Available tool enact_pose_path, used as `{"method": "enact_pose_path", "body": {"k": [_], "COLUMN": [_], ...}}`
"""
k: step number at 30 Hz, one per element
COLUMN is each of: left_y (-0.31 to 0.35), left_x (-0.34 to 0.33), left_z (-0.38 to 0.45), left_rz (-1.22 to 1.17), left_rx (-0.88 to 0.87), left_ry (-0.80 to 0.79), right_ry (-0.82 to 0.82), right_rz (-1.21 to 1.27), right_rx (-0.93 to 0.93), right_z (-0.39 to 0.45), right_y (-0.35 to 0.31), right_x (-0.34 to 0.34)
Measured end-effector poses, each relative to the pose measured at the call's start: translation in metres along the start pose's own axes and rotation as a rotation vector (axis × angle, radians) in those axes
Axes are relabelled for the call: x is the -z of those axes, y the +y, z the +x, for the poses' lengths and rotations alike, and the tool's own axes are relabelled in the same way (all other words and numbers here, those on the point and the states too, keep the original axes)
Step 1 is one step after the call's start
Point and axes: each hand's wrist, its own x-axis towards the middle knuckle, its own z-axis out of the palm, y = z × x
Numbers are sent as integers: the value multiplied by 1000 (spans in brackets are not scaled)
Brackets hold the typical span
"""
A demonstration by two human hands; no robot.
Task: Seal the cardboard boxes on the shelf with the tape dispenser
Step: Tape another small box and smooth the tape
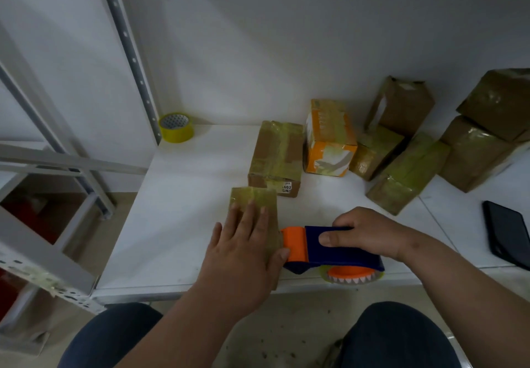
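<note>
A small flat cardboard box (252, 199), covered in yellowish tape, lies near the front edge of the white shelf (177, 218). My left hand (243, 250) presses flat on top of it with straight fingers. My right hand (364, 233) grips the blue and orange tape dispenser (312, 248), whose orange front end touches the box's right side. The dispenser's tape roll hangs over the shelf's front edge.
Several taped cardboard boxes stand behind: a brown box (275, 158), an orange and white box (329, 138), more at the right (407, 172). A yellow tape roll (175, 127) sits at the back left by a metal upright (129, 49). A dark phone (507, 233) lies at the right.
</note>
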Motion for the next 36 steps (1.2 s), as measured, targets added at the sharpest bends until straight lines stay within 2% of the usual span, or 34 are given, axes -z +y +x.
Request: {"method": "enact_pose_path", "body": {"k": [6, 14, 22, 32, 36], "left_y": [-4, 5, 6, -10, -8], "left_x": [3, 16, 19, -2, 1], "left_z": [6, 3, 3, 14, 13], "left_rz": [-81, 63, 95, 84, 86], "left_rx": [61, -78, -70, -46, -63], "left_ry": [-81, -151, -177, -156, -153], "right_ry": [-28, -72, -161, -5, -9], "right_rz": [63, 152, 408, 79, -154], "right_rx": [-36, -96, -127, 32, 51], "right_z": [1, 5, 4, -18, -17], "right_y": [14, 12, 19, 14, 7], "right_x": [-9, -11, -24, -6, -10]}}
